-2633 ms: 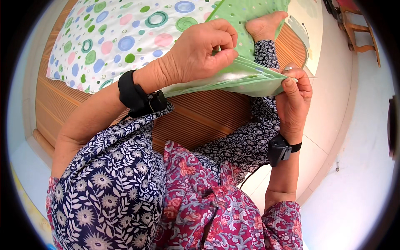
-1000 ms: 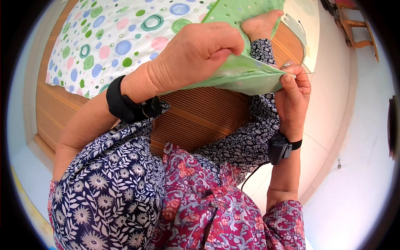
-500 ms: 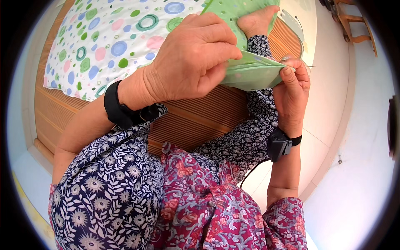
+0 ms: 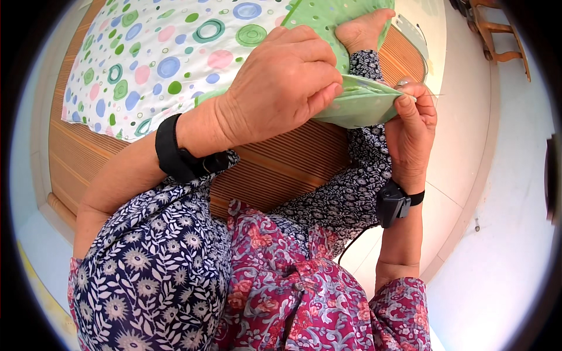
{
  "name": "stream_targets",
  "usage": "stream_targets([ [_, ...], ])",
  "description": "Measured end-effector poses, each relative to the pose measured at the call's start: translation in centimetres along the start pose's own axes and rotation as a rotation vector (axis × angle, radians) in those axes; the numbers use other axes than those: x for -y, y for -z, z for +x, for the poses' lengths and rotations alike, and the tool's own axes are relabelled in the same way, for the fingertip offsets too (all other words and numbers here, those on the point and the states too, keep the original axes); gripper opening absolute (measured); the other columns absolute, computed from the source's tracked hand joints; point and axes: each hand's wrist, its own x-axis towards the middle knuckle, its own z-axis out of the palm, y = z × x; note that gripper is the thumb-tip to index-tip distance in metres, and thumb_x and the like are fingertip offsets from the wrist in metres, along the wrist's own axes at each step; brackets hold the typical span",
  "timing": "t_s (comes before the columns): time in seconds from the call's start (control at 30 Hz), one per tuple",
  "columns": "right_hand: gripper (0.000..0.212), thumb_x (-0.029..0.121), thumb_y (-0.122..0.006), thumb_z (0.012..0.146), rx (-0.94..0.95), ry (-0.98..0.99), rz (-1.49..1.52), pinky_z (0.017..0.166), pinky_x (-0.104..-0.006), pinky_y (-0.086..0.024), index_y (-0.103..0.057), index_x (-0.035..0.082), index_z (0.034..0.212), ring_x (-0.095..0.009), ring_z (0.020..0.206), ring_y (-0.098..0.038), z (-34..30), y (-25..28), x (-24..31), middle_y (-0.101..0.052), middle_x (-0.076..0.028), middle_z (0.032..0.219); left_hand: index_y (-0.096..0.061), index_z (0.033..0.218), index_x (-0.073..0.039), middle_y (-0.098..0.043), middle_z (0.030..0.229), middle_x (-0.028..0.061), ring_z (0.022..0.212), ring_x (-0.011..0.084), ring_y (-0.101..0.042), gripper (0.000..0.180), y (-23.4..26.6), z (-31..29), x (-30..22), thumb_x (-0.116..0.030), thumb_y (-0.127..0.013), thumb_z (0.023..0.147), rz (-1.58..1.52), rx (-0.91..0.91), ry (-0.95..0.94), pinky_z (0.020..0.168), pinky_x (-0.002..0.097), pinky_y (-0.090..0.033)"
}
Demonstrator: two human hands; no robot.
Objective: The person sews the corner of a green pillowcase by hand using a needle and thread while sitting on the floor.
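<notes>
A dotted fabric piece, white with coloured circles (image 4: 170, 67), spreads out in front of me and has a light green section (image 4: 366, 110) pulled up toward my hands. My left hand (image 4: 281, 88) is closed, its thumb and forefinger pinching the green cloth's folded edge. At the other end of that edge, my right hand (image 4: 413, 126) pinches the cloth's corner together with a thin sewing needle (image 4: 438, 95), whose fine tip sticks out to the right past the fingers. The edge runs taut between both hands. Any thread is too fine to make out.
I sit on a brown striped mat (image 4: 281, 167), with my bare foot (image 4: 364, 30) beyond the green cloth. A pale tiled floor (image 4: 453, 164) lies to the right. Wooden furniture legs (image 4: 503, 35) stand at the far right. Black devices are strapped to both wrists.
My left hand has shifted slightly right, and its thumb now presses against the forefinger at the cloth edge. My right hand has barely moved.
</notes>
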Motion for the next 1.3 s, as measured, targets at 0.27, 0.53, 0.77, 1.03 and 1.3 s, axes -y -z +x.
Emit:
stream_targets([
  [0.27, 0.009, 0.006, -0.065, 0.088, -0.012, -0.007, 0.002, 0.088, -0.0335, -0.05, -0.06, 0.0, 0.093, -0.021, 0.094, -0.064, -0.18, -0.01, 0.07, -0.061, -0.005, 0.091, -0.067, 0.083, -0.005, -0.063, 0.085, 0.0065, 0.079, 0.0245, -0.058, 0.014, 0.4, -0.08, -0.16, -0.005, -0.073, 0.07, -0.057, -0.002, 0.053, 0.07, 0.0339, -0.047],
  [0.53, 0.01, 0.005, -0.065, 0.088, 0.002, 0.0, 0.017, 0.086, -0.0306, -0.05, -0.06, 0.0, 0.095, -0.02, 0.094, -0.064, -0.04, 0.15, 0.01, -0.063, -0.007, 0.093, -0.066, 0.082, -0.007, -0.062, 0.086, 0.0054, 0.079, 0.0237, -0.058, 0.024, 0.01, -0.04, 0.02, -0.004, -0.078, 0.062, -0.017, -0.047, 0.007, 0.069, 0.0334, -0.046],
  [0.77, 0.01, 0.005, -0.065, 0.087, -0.017, -0.021, 0.033, 0.086, -0.0311, -0.05, -0.06, 0.0, 0.095, -0.02, 0.094, -0.064, -0.13, 0.19, 0.0, -0.063, -0.007, 0.093, -0.065, 0.08, -0.007, -0.061, 0.084, 0.0023, 0.079, 0.0214, -0.058, 0.021, -0.12, -0.12, 0.24, -0.003, -0.074, 0.062, 0.002, -0.02, -0.064, 0.069, 0.0321, -0.045],
  [1.03, 0.01, 0.005, -0.065, 0.088, -0.004, -0.008, 0.028, 0.086, -0.0321, -0.05, -0.06, 0.0, 0.095, -0.022, 0.095, -0.064, -0.07, 0.36, -0.12, -0.063, -0.007, 0.093, -0.064, 0.079, -0.007, -0.061, 0.084, 0.0013, 0.08, 0.0208, -0.058, 0.019, -0.27, -0.18, -0.02, -0.005, -0.071, 0.062, 0.037, 0.015, -0.156, 0.069, 0.0306, -0.043],
  [1.3, 0.008, 0.007, -0.063, 0.09, 0.006, 0.001, 0.011, 0.083, -0.0342, -0.052, -0.059, 0.001, 0.092, -0.027, 0.095, -0.066, 0.21, 0.09, -0.09, -0.062, -0.005, 0.087, -0.063, 0.082, -0.005, -0.059, 0.088, 0.0053, 0.082, 0.0232, -0.057, 0.024, 0.27, -0.47, -0.41, -0.008, -0.075, 0.06, 0.011, 0.06, -0.172, 0.072, 0.0355, -0.043],
])
